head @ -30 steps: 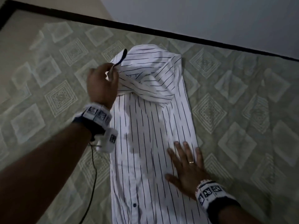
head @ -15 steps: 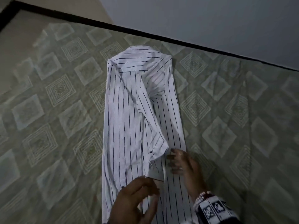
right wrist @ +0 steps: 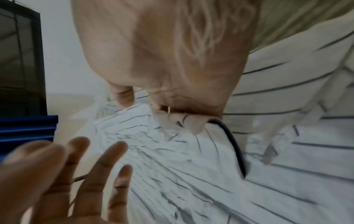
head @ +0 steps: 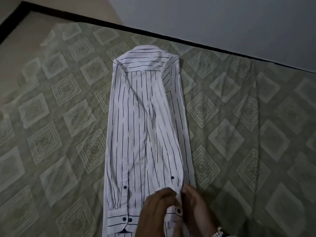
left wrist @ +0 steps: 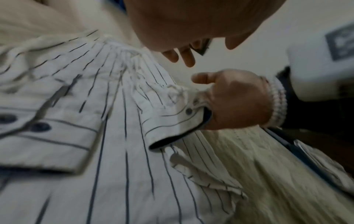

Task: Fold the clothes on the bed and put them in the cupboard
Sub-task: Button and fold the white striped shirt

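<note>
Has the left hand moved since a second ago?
Yes. The left hand has dropped from the collar end of the striped shirt to the near sleeve cuff, beside the right hand.

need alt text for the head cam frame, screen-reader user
A white shirt with dark pinstripes lies lengthwise on a green diamond-patterned bedsheet, collar at the far end and both sleeves folded in along the body. At the near end, the left hand and right hand meet at the right-side cuff.
</note>
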